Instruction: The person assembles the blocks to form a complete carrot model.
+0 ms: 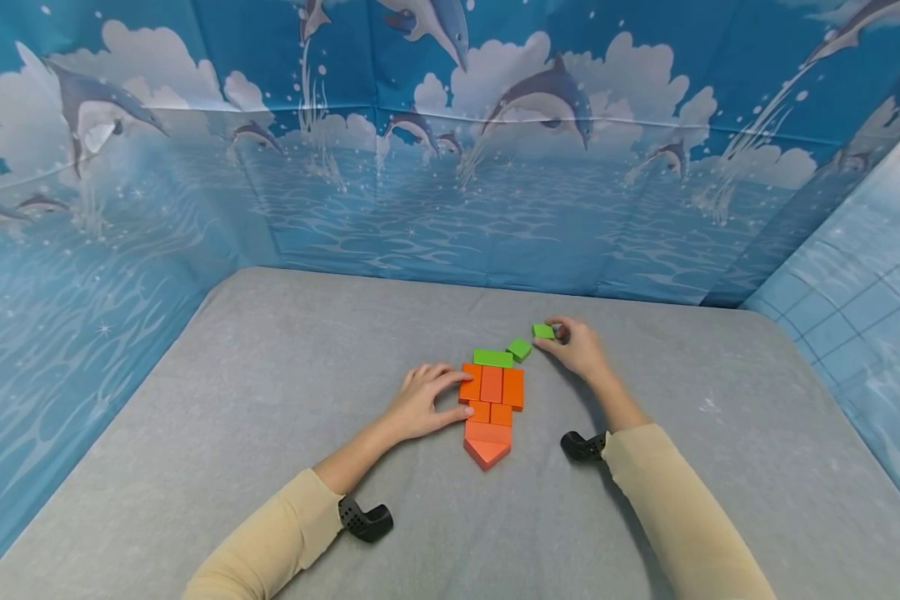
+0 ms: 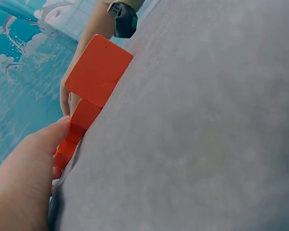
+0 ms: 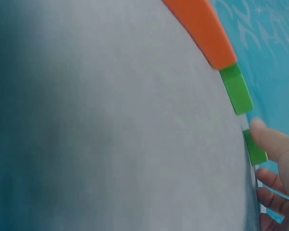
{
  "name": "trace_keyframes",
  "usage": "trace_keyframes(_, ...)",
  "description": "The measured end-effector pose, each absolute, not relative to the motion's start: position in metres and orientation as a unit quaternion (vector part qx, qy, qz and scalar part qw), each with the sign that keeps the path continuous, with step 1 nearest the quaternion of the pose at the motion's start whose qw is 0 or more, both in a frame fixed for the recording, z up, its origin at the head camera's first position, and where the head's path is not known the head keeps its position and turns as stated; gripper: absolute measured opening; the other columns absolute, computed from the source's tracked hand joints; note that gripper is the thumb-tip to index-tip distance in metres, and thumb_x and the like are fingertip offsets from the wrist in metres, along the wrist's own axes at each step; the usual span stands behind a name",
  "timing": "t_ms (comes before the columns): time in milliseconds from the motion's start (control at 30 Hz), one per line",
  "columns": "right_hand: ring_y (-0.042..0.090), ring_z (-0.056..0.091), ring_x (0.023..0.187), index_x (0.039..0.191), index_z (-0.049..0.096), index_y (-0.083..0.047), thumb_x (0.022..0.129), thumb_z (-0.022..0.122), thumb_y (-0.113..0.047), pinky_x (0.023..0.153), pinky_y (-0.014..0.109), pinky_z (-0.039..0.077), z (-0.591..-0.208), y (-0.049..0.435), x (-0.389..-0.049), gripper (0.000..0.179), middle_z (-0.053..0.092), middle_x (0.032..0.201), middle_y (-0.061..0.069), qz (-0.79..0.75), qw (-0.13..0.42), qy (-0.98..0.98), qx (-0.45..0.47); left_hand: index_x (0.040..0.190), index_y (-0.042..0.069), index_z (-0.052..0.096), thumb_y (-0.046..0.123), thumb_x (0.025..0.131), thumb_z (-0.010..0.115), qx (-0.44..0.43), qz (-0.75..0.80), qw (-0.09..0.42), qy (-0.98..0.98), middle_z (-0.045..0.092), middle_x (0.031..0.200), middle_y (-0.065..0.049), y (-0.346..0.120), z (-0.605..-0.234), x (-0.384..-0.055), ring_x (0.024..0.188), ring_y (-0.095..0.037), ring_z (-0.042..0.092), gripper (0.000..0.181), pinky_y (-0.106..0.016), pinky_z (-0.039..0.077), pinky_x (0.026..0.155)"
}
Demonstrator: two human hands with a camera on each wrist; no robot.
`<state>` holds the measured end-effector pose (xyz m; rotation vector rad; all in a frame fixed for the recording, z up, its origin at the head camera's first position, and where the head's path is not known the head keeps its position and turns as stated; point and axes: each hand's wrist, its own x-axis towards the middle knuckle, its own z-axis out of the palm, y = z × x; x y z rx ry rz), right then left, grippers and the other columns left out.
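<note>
Flat on the grey cloth lies a column of blocks: a long green block (image 1: 492,358), three upright orange blocks (image 1: 492,384), two small orange blocks (image 1: 501,414) and a red-orange pointed end (image 1: 487,451). My left hand (image 1: 420,404) rests at the column's left side, index finger and thumb touching the orange blocks. In the left wrist view the thumb (image 2: 53,134) lies along an orange block (image 2: 85,114). Up and to the right, my right hand (image 1: 581,350) pinches a small green block (image 1: 542,331) between thumb and forefinger. Another small green block (image 1: 519,349) sits turned at an angle beside the long green one.
Grey cloth (image 1: 345,333) covers the table, whose back edge runs behind the blocks. Blue dolphin-print curtains (image 1: 435,217) hang behind and at both sides. A black wrist device (image 1: 365,521) is strapped to the left arm, another (image 1: 583,447) to the right.
</note>
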<state>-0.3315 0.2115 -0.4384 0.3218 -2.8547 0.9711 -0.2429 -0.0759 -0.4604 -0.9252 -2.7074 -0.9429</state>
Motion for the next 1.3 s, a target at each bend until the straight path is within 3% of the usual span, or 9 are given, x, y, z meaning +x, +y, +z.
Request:
trace_keyframes(267, 0.034, 0.05, 0.091, 0.122, 0.055, 0.002, 0.085, 0.063, -0.013, 0.077, 0.048, 0.04, -0.438, 0.214, -0.33, 0.041, 0.052, 0.106, 0.024, 0.329, 0.051, -0.933, 0.136, 0.127, 0.022, 0.054, 0.045, 0.082, 0.063, -0.3, -0.302, 0.047, -0.904, 0.05, 0.122, -0.003, -0.076, -0.458, -0.242, 0.111, -0.02, 0.04, 0.051, -0.045, 0.025, 0.097)
trace_keyframes(467, 0.029, 0.045, 0.082, 0.125, 0.053, 0.001, 0.085, 0.06, -0.004, 0.071, 0.042, 0.037, -0.44, 0.219, -0.329, 0.041, 0.049, 0.117, 0.025, 0.355, 0.045, -0.918, 0.169, 0.127, 0.022, 0.054, 0.045, 0.082, 0.062, -0.299, -0.304, 0.045, -0.903, 0.05, 0.123, -0.003, -0.076, -0.457, -0.242, 0.111, -0.021, 0.04, 0.051, -0.045, 0.025, 0.096)
trace_keyframes(633, 0.027, 0.045, 0.077, 0.125, 0.052, 0.002, 0.084, 0.062, -0.004, 0.068, 0.038, 0.037, -0.441, 0.222, -0.327, 0.042, 0.051, 0.113, 0.025, 0.375, 0.047, -0.91, 0.169, 0.127, 0.022, 0.053, 0.046, 0.082, 0.062, -0.297, -0.302, 0.043, -0.905, 0.049, 0.124, -0.003, -0.076, -0.457, -0.242, 0.112, -0.021, 0.04, 0.052, -0.045, 0.025, 0.096)
trace_keyframes(933, 0.031, 0.049, 0.087, 0.117, 0.054, 0.004, 0.082, 0.069, -0.014, 0.077, 0.041, 0.04, -0.443, 0.22, -0.324, 0.042, 0.052, 0.103, 0.022, 0.403, 0.059, -0.908, 0.099, 0.127, 0.021, 0.053, 0.046, 0.082, 0.062, -0.299, -0.302, 0.041, -0.904, 0.05, 0.123, -0.003, -0.076, -0.456, -0.242, 0.111, -0.021, 0.04, 0.052, -0.045, 0.025, 0.096)
trace_keyframes(1300, 0.031, 0.051, 0.084, 0.108, 0.059, 0.006, 0.081, 0.069, -0.009, 0.075, 0.04, 0.041, -0.446, 0.219, -0.323, 0.033, 0.056, 0.096, 0.022, 0.393, 0.088, -0.911, 0.093, 0.127, 0.021, 0.054, 0.046, 0.082, 0.062, -0.301, -0.301, 0.046, -0.904, 0.05, 0.122, -0.003, -0.076, -0.458, -0.243, 0.112, -0.022, 0.04, 0.051, -0.046, 0.024, 0.097)
